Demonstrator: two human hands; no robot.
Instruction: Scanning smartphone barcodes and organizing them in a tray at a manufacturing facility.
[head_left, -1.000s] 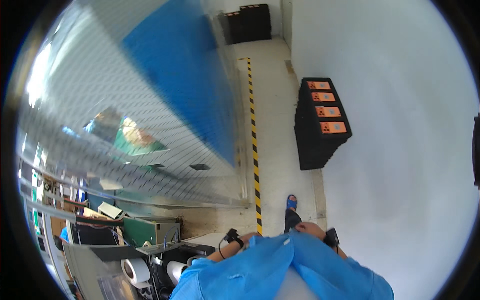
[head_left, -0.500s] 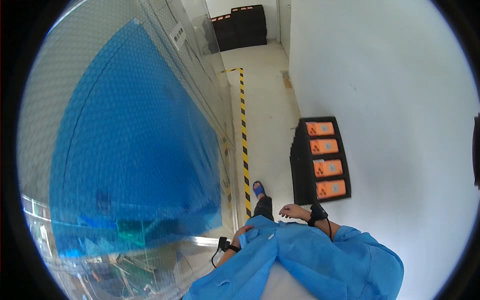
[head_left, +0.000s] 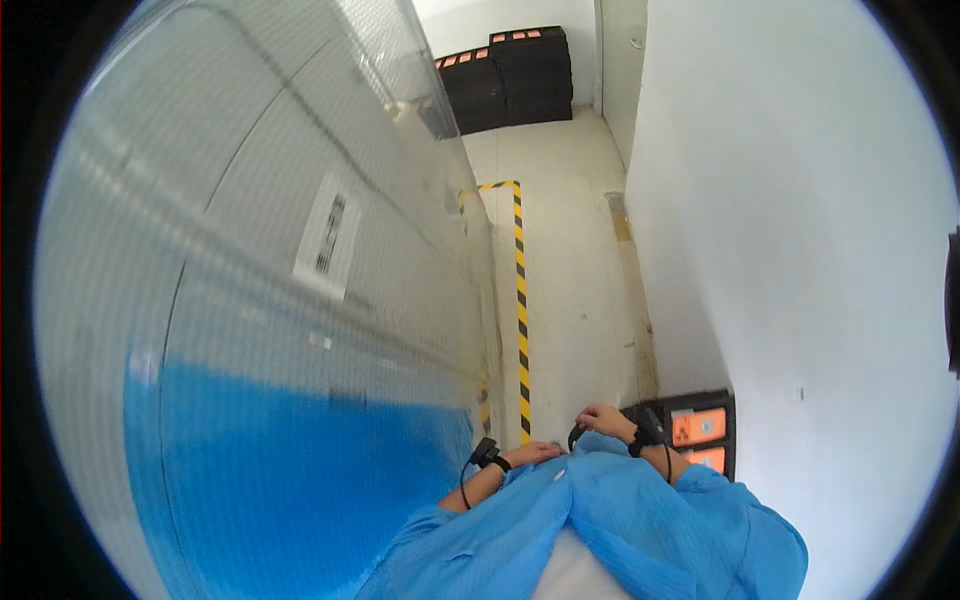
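Note:
My left hand (head_left: pixel 536 453) is in front of the blue coat (head_left: pixel 490 545) at waist height. Its fingers stretch out toward the right, with nothing seen in them. To its right, my right hand (head_left: pixel 604 419) hangs in front of the coat, fingers loosely bent and apart, with no object visible in it. A dark patch just below its fingertips is too small to make out. Each wrist wears a black strap with a small black device: the left one (head_left: pixel 484 455) and the right one (head_left: pixel 650 430), both with a cable.
At my left rises a clear plastic curtain (head_left: pixel 400 290) with a blue sheet (head_left: pixel 320 470) low down. Yellow-black tape (head_left: pixel 521 300) runs along the pale floor (head_left: pixel 575 270). Black crates with orange labels stand close by (head_left: pixel 728 425) and far ahead (head_left: pixel 535 80), near a door (head_left: pixel 622 70). A white wall (head_left: pixel 780 200) is at right.
I have advanced along the passage; the nearby crates have slid toward the lower edge and the far ones look closer. My left hand has swung forward and right, closer to my right hand.

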